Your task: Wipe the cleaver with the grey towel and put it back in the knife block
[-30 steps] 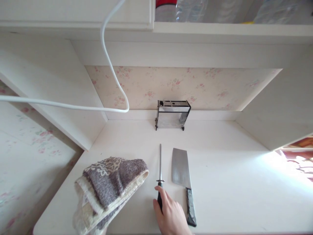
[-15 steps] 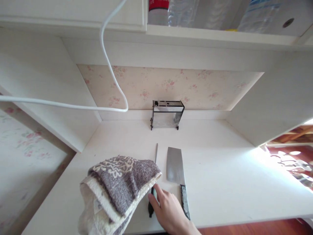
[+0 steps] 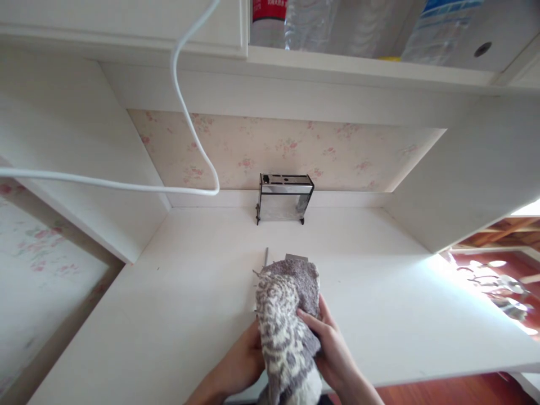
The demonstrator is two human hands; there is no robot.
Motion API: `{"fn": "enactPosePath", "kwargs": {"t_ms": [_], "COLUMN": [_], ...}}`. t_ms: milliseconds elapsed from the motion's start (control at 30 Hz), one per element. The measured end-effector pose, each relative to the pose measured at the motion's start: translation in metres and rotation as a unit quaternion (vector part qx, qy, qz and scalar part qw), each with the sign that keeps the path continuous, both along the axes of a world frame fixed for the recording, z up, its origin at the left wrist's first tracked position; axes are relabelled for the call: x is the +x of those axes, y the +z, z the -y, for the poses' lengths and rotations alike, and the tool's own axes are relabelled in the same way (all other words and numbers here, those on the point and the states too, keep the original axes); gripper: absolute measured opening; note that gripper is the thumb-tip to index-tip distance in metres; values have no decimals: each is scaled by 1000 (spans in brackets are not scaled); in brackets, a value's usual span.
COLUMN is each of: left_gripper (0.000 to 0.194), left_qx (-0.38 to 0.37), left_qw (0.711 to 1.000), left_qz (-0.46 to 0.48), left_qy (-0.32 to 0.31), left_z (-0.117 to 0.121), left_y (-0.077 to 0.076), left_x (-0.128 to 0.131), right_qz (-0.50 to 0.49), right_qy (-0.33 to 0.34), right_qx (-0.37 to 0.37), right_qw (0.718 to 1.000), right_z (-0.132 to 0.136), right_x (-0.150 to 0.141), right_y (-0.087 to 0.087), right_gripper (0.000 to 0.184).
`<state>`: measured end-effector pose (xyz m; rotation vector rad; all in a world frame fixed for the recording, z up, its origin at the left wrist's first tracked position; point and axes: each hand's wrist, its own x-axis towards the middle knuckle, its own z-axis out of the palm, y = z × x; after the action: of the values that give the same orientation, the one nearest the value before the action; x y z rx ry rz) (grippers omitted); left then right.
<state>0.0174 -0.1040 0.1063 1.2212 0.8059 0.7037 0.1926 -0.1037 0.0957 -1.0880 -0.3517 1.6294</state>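
A grey-brown and cream patterned towel (image 3: 280, 315) is bunched up between my two hands above the counter. My left hand (image 3: 247, 357) grips its left side, the fingers partly hidden behind the cloth. On the other side my right hand (image 3: 331, 340) holds it, thumb on top and fingers around the edge. Just past the towel, the end of a cleaver blade (image 3: 296, 257) shows; its handle is covered from view. Left of the blade, the tip of a thin metal rod (image 3: 266, 256) sticks out, its dark handle hidden. Whether anything is inside the towel I cannot tell.
The white counter (image 3: 189, 292) runs between side panels. At its back stands a black and silver slotted knife block (image 3: 284, 199) with clear sides. A white cable (image 3: 185, 107) hangs in front at upper left. Plastic bottles (image 3: 310, 22) stand on the shelf above.
The towel has moved right, over the cleaver and rod. My right hand has left the rod's handle and now holds the towel. My left hand has come into view.
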Motion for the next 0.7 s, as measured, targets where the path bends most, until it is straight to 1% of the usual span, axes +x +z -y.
{"fn": "enactPosePath", "kwargs": {"t_ms": [67,133,267,333,400,433,500,567,600,633,700], "left_gripper": [51,58,70,66,55,49,40,34,31,30,27], "left_qx": [-5,-20,-122,-141,-131,-125,-114,-102,-93,-85,-75], "left_qw": [1000,998,984,977,978,981,988,993,995,995,991], "left_qz": [4,24,101,118,115,108,85,53,36,17,-28], "left_qy": [-31,-51,-87,-112,-115,-102,-52,1,25,49,106], "left_z": [-13,-15,-8,-6,-8,-10,-16,-23,-26,-29,-33], "left_y": [-9,-14,-18,-18,-17,-16,-14,-14,-15,-18,-27], "left_x": [6,11,16,17,16,15,11,5,0,-5,-17], "right_qz": [24,50,97,129,170,194,250,323,378,446,588], "right_qy": [-6,-16,-41,-57,-52,-40,-12,11,9,-1,-40], "right_qx": [3,9,14,22,23,15,-18,-60,-77,-91,-92], "right_qw": [1000,999,994,990,984,980,968,944,922,890,803], "right_z": [-2,-4,-10,-16,-25,-29,-40,-51,-56,-61,-67], "right_x": [26,52,107,135,163,176,200,219,226,230,229], "right_y": [0,-1,-3,-2,-2,-4,-10,-20,-25,-29,-31], "right_gripper": [92,93,87,86,87,87,89,92,93,94,91]}}
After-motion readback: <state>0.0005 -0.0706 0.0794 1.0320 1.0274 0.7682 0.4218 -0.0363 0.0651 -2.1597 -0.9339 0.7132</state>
